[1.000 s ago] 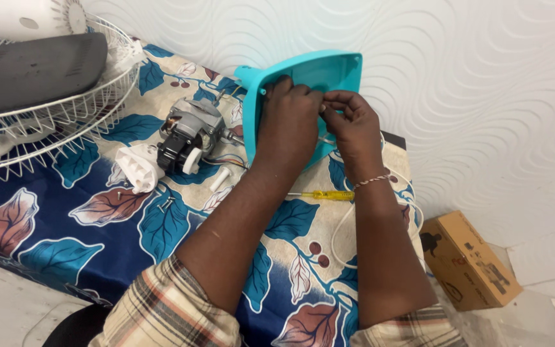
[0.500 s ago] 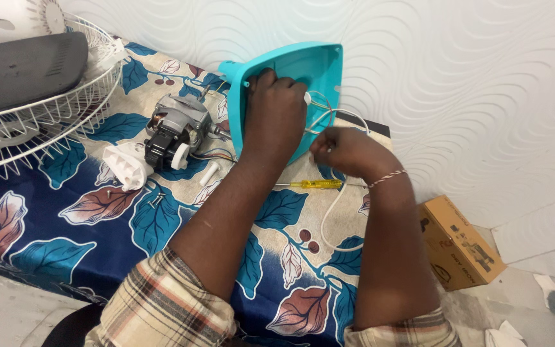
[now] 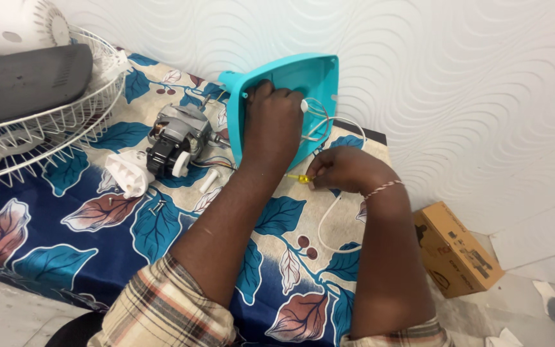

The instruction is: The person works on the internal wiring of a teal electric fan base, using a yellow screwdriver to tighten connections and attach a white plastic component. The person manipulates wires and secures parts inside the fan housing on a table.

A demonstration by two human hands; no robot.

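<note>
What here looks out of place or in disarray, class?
A bare fan motor lies on the leaf-print cloth with loose screws beside it, and thin wires hang out of the tilted turquoise housing.

Back edge: we are seeing the teal housing (image 3: pixel 303 80) standing tilted against the wall, with our left hand (image 3: pixel 272 122) pressing inside it and closing that stretch.
Right edge: our right hand (image 3: pixel 342 170) is pinching the yellow screwdriver (image 3: pixel 300 178) there, and the white cord (image 3: pixel 329 218) is looping across the cloth just beside it.
Left end: the wire fan guard (image 3: pixel 52 122) is overhanging the table (image 3: pixel 46 257), blocking passage from that side.
Middle: the motor (image 3: pixel 175 138), the white plastic piece (image 3: pixel 126 173) and loose screws (image 3: pixel 157 207) are crowding the cloth.
Front edge: we are finding open cloth here, left of our forearms.
Floor, right: a cardboard box (image 3: pixel 457 250) is sitting near the table's corner.
</note>
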